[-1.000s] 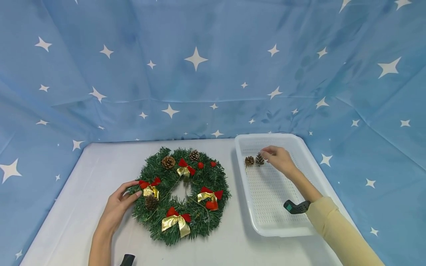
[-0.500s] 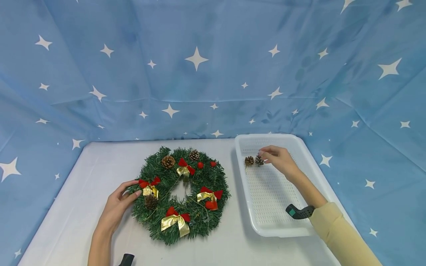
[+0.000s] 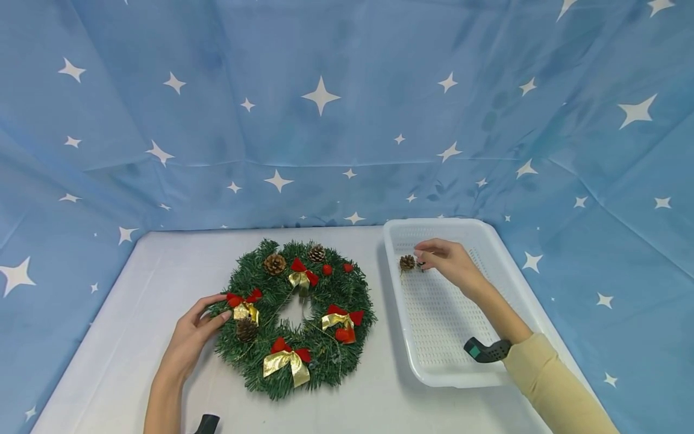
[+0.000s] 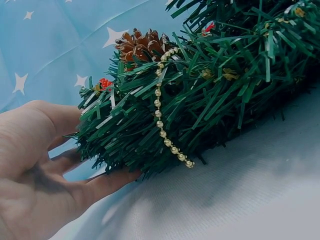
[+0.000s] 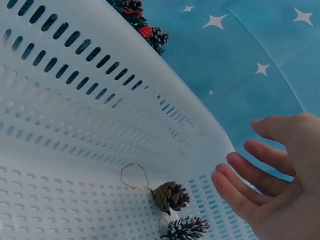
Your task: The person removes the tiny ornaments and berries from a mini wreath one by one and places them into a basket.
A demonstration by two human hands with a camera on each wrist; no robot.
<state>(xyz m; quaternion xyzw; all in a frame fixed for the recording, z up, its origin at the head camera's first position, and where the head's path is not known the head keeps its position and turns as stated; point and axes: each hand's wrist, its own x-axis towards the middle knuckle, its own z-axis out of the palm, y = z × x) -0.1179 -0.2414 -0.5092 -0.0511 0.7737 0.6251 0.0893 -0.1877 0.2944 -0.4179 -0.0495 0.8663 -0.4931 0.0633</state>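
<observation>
Slightly leftward, my right hand (image 3: 452, 265) has shifted over the frosted pine cone (image 5: 186, 228), so the head view now shows little of it; my left hand (image 3: 190, 337) looks unmoved. That cone lies in the perforated white basket (image 3: 461, 380), just beside a brown pine cone (image 5: 170, 196) with its gold loop (image 5: 134, 175). Above them my right fingers are parted and relaxed, holding nothing, and the right wrist view shows a gap between them and both cones. My left hand holds the outer edge of the wreath (image 3: 320, 352) on the table, thumb over the top and a finger reaching beneath. I judge the frosted cone very light and stiff, its scales rough enough not to slip but brittle if squeezed, and its white tips might flake. I'd take it with thumb and two fingertips around its fuller middle, pressing little, and lift straight so that the thin loop at its end doesn't catch in the basket's holes. Wreath bristles I expect to be soft and springy over a firmer core, so gripping deep at the edge would steady it better than pinching the tips.
</observation>
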